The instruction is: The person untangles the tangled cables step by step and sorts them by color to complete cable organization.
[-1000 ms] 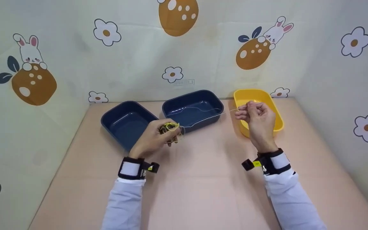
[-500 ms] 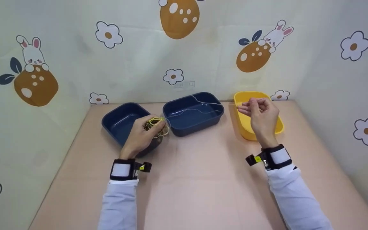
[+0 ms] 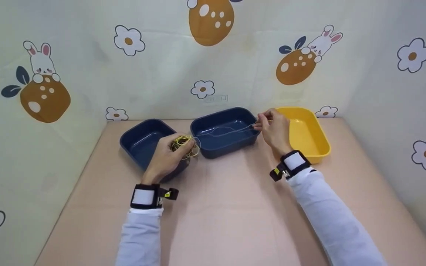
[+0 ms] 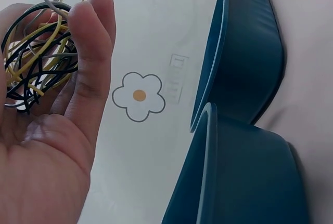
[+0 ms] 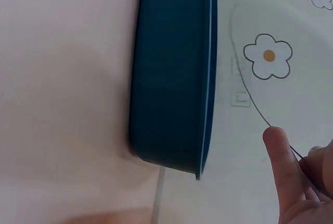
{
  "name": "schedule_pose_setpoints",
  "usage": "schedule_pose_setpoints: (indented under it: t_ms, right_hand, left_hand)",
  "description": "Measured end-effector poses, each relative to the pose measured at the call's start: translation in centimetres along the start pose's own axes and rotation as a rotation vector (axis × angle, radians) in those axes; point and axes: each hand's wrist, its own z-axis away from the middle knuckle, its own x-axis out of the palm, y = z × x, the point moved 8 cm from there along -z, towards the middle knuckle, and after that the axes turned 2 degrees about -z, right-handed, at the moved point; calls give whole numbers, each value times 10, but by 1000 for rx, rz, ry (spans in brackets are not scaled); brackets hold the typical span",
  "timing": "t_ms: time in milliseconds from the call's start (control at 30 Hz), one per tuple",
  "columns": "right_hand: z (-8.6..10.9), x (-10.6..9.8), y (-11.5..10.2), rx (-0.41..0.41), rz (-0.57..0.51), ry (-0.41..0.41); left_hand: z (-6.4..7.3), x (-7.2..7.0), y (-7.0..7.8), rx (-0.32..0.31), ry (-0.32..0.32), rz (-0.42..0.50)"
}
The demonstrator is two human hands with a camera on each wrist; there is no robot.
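My left hand (image 3: pixel 165 155) grips a tangled bundle of thin yellow, black and grey wires (image 4: pixel 41 57) above the left blue bin. Loose loops stick out past the fingertips, and one grey end points up in the left wrist view. My right hand (image 3: pixel 277 131) pinches a single thin pale wire (image 5: pixel 250 95) between thumb and fingers, beside the right end of the middle blue bin. That wire runs leftward over the bin toward the bundle. Another fine strand (image 3: pixel 218 127) arches over the same bin from the left hand.
A dark blue bin (image 3: pixel 127 143) stands at the left, partly behind my left hand. Another dark blue bin (image 3: pixel 225 149) sits in the middle, and a yellow bin (image 3: pixel 322 142) at the right. Behind them rises a patterned wall cloth (image 3: pixel 161 74).
The wire once stretched between the hands came loose from the bundle as the left hand drew back left. The right hand has since moved left with it, from the yellow bin toward the middle bin.
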Motion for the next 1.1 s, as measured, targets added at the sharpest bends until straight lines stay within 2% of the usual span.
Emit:
schedule_pose_setpoints:
  t_ms: [300,433,600,800,933,1100]
  right_hand:
    - [-8,35,15,78,103,-139]
    - [-10,41,16,102,210,-136]
    - [-15,46,17,59,357,-123]
    - [-17,56,20,-26,544,-217]
    - [-17,57,23,-20,585,-253]
    - [-16,54,19,-46,559,-235]
  left_hand:
    - [-1,12,6,50,-2,-36]
    - [-2,16,8,68,-7,-52]
    - [-2,17,10,73,-11,-63]
    - [-2,20,10,71,-27,-68]
    - [-2,22,8,64,-30,-71]
    - [-3,26,6,58,-47,-40]
